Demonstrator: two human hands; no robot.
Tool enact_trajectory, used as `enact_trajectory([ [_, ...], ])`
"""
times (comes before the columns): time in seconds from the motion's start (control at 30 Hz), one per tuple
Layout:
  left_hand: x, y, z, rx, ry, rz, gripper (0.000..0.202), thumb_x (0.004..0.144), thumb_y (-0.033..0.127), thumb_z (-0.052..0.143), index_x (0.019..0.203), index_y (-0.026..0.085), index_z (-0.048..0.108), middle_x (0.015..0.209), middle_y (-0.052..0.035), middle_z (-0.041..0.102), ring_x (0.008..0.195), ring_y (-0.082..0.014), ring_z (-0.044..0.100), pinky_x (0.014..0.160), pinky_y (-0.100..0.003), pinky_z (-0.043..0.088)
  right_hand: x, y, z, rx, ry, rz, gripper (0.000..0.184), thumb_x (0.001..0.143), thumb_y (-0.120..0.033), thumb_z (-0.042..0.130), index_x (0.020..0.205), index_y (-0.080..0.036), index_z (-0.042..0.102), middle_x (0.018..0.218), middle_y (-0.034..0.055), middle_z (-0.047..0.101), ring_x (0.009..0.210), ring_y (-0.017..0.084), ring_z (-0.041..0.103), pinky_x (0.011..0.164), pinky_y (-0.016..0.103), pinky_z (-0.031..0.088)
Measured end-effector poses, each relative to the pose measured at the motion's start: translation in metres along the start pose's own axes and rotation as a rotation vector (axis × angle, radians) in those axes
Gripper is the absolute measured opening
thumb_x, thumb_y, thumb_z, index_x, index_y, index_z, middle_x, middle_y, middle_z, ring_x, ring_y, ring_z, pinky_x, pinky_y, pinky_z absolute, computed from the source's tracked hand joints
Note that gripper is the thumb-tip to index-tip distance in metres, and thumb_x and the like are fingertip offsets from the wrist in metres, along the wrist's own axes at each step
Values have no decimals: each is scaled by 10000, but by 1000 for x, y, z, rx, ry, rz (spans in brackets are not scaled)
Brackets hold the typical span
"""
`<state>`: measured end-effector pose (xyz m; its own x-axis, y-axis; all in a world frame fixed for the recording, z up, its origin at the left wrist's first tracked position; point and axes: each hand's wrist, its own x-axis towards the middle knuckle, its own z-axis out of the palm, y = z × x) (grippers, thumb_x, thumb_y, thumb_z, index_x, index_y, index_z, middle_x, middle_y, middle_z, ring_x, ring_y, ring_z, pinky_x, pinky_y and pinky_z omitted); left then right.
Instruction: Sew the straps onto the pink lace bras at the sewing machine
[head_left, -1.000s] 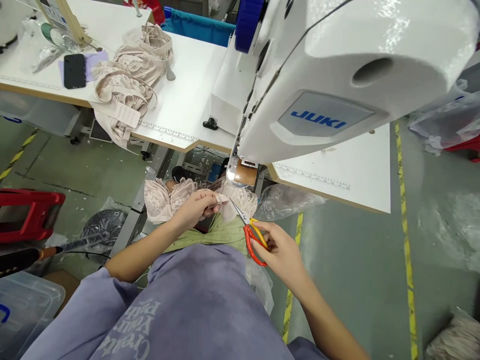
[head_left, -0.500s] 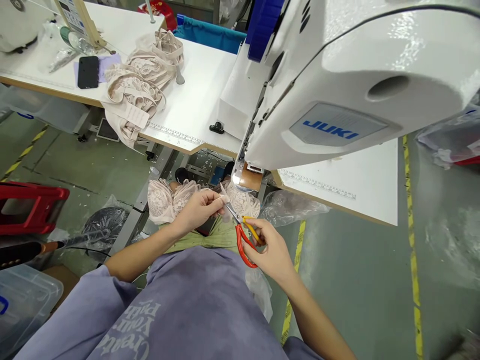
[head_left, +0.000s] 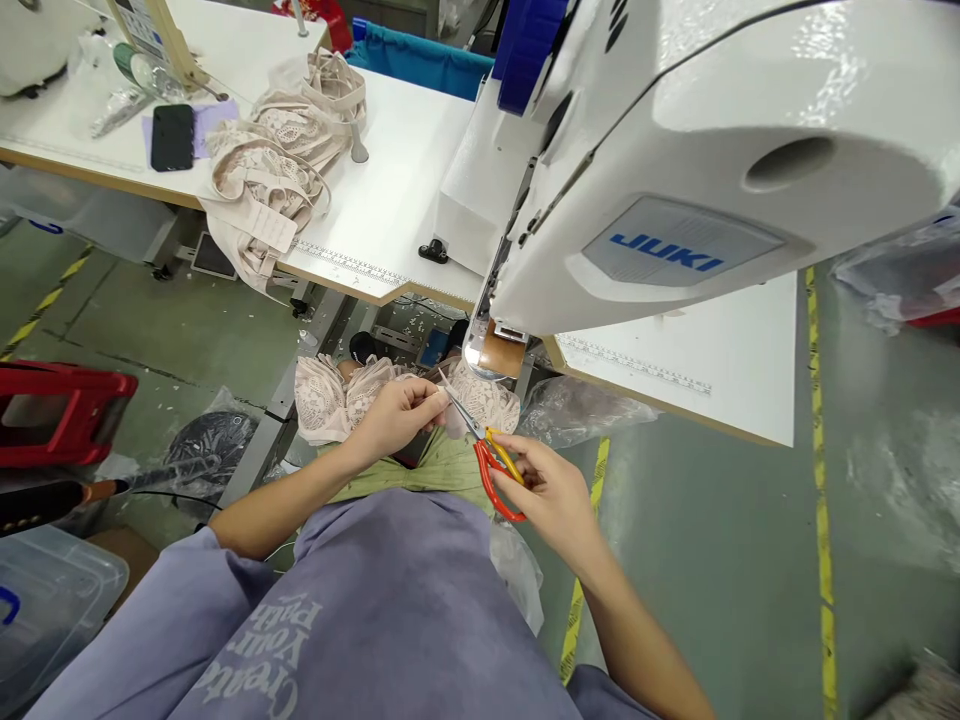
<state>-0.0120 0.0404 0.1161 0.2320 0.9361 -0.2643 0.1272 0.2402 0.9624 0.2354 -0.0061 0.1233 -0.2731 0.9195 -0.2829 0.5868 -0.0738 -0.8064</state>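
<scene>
A pale pink lace bra [head_left: 324,396] lies across the lap, its cups on both sides of my left hand. My left hand [head_left: 397,418] is closed in a pinch on a small pale edge of the bra, thumb on top. My right hand [head_left: 551,492] is wrapped round scissors [head_left: 493,470] with one red and one yellow handle. The blades point up and left, slightly parted, with their tips beside my left fingertips. Exactly what lies between the blades is too small to tell.
A white JUKI sewing machine [head_left: 675,200] overhangs the right side, close above my hands. On the white table [head_left: 405,130] lie more beige lace bras [head_left: 274,165] and a black phone [head_left: 172,137]. A red stool [head_left: 64,412] and clear plastic bin [head_left: 56,600] stand left.
The scissors' red handle and my right hand have shifted slightly up and right. My left hand keeps its pinch in nearly the same spot.
</scene>
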Motion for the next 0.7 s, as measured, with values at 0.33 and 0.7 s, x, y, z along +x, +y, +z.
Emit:
enact_trajectory([
  [0.33,0,-4,9,69,9,6,364,959,425,557,709,166,611,667,-10,634,580,-116,543,551,-228,425,-2,5,-2,21,-16,17,332,835,-319,666,1161,-261,671,777,0,676,618,156,602,566,274,465],
  [0.7,0,-9,10,83,16,-32,315,948,377,548,714,173,601,677,-7,644,586,-120,544,550,-230,413,3,5,1,42,-24,54,335,845,-354,660,1164,-252,672,887,35,713,656,167,608,585,288,478],
])
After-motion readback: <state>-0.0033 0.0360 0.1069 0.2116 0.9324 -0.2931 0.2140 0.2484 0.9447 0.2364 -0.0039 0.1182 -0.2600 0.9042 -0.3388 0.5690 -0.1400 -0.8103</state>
